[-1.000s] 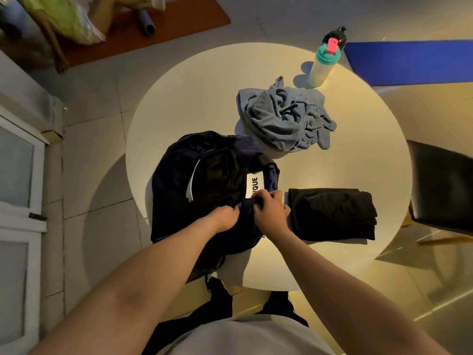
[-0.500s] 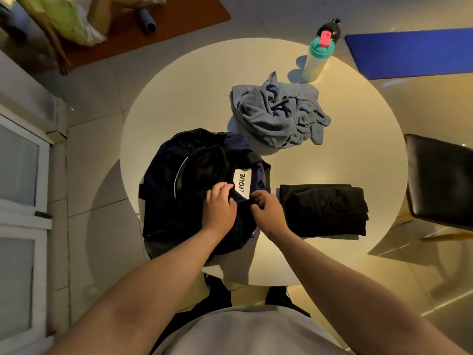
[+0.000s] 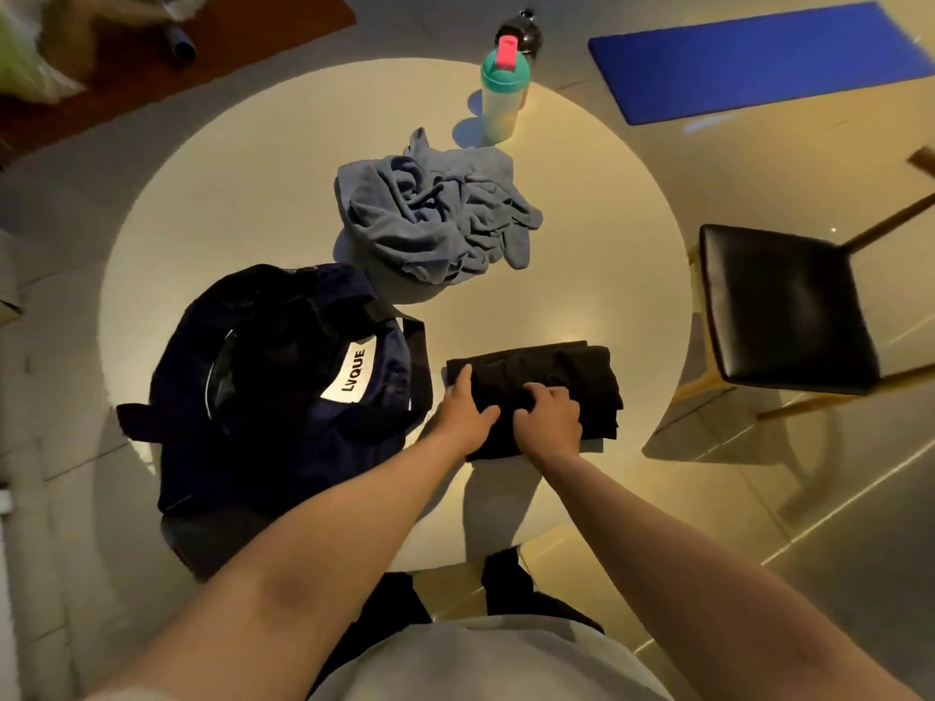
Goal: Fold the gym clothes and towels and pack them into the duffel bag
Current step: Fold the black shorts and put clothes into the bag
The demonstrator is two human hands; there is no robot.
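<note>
One round, pale table [image 3: 253,220] carries all the task items. On the floor beyond it, at far right, lies a blue mat [image 3: 759,58]. A chair [image 3: 784,306] with a black seat stands at the table's right edge.

Bag [image 3: 283,422]: navy, on the near-left part of the table, overhanging the near-left edge. A pale curved zip line runs beside a dark opening in its top.

Towel [image 3: 430,220]: grey-blue, unfolded, crumpled in a heap near the table's centre, just beyond the bag.

Garment [image 3: 571,371]: black, folded into a flat rectangle, lying on the table just right of the bag.

Bottle [image 3: 500,101]: translucent body, teal lid, pink cap; upright at the far edge of the table, just beyond the towel.

Left hand [image 3: 463,414]: palm down on the left end of the garment, fingers straight, thumb spread toward the other hand. It presses the fabric and clasps nothing.

Right hand [image 3: 549,419]: on the near middle of the garment, just beside the left hand. Its fingers are curled, with the tips dug into the fabric, gripping it.

Label [image 3: 351,369]: white patch on the bag's upper right side, printed in black capitals "LVQUE".
</note>
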